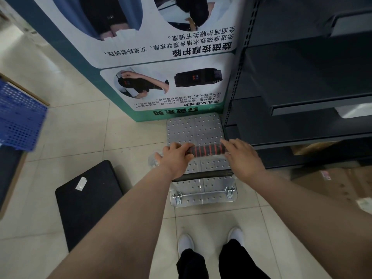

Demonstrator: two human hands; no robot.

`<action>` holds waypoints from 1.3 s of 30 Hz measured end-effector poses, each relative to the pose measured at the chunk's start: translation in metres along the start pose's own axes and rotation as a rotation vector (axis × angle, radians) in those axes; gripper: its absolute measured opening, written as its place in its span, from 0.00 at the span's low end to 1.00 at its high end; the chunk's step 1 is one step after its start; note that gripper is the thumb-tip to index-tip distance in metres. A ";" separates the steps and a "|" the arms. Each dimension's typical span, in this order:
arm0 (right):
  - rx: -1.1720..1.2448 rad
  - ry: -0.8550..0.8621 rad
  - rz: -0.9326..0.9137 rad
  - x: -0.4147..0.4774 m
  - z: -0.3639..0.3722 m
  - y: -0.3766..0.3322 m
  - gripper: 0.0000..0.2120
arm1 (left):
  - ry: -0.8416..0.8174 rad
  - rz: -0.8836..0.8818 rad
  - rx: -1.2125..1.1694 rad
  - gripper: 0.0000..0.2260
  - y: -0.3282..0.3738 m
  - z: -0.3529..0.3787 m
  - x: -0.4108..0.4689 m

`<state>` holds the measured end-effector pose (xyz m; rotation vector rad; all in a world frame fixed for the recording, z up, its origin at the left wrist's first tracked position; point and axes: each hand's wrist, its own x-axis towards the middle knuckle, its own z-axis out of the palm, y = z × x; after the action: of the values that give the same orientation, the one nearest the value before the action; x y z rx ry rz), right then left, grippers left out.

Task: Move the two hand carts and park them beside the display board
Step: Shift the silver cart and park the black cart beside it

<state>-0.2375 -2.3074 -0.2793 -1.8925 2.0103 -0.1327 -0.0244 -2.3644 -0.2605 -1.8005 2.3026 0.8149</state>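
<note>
We are standing over a silver hand cart (196,128) and parking it; its perforated deck is sitting on the floor with the front edge touching the foot of the display board (161,57) and its right side just beside a dark metal shelving unit (302,87). Our left hand (177,158) is clenching its grip around the red-and-black handle (207,150); our right hand (244,158) is resting over the other end with fingers loosely extended, not fully closed.

We are judging this cart as good as parked. Letting go of the handle is the next requirement, then fetching the other cart. A black flat platform (88,200) is lying on the floor to our left; we cannot tell whether it is the second cart.

The floor (80,137) is pale glossy tile. A blue perforated crate (19,119) is crowding the left, cardboard boxes (330,184) the right.
</note>
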 end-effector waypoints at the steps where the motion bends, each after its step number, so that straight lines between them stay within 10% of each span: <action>1: -0.001 -0.016 0.006 -0.001 0.000 0.000 0.23 | 0.002 -0.001 0.007 0.13 -0.001 0.000 -0.001; 21: 0.017 0.021 0.091 -0.088 0.016 -0.083 0.26 | 0.003 -0.086 0.053 0.28 -0.081 -0.012 -0.067; 30: -0.145 -0.154 -0.055 -0.152 0.041 -0.138 0.23 | -0.109 0.015 0.145 0.23 -0.112 0.002 -0.160; 39: -0.234 -0.286 -0.314 -0.241 0.083 -0.232 0.23 | -0.011 -0.248 0.116 0.23 -0.189 0.026 -0.344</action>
<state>0.0143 -2.0776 -0.2323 -2.2171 1.5882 0.2885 0.2451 -2.0818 -0.2105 -1.9701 2.0191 0.6367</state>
